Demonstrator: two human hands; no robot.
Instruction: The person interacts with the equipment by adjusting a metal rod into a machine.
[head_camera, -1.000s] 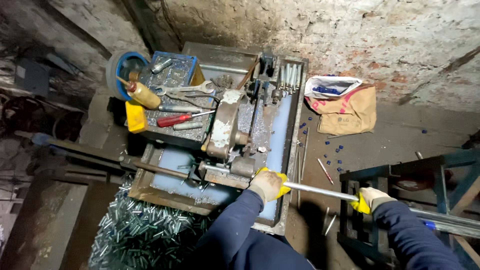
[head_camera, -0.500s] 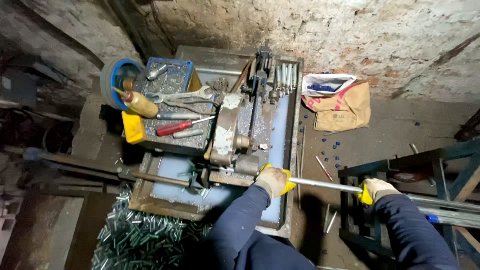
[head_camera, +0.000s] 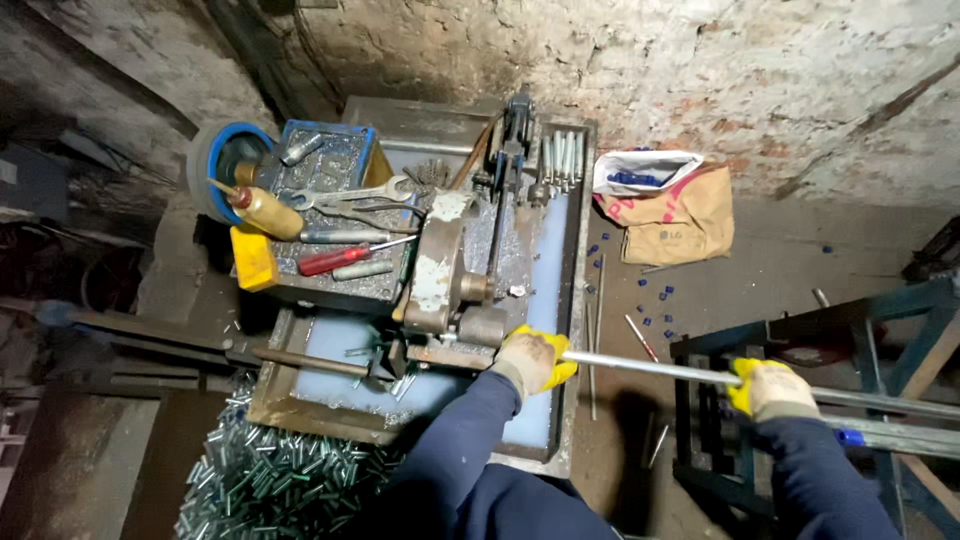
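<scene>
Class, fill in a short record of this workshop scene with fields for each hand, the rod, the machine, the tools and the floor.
Left hand: yellow-gloved left hand grips the long grey metal rod at the machine.
Right hand: yellow-gloved right hand grips the same rod further back.
Machine: worn grey metal machine in a shallow metal tray.
Tools: red-handled screwdriver, silver spanner.
Floor: pile of short cut metal pieces, brown paper bag.

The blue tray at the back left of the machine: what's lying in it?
The blue tray holds a spanner, a red-handled screwdriver, an oil bottle and loose metal pieces. Anything beneath these tools is covered.
</scene>
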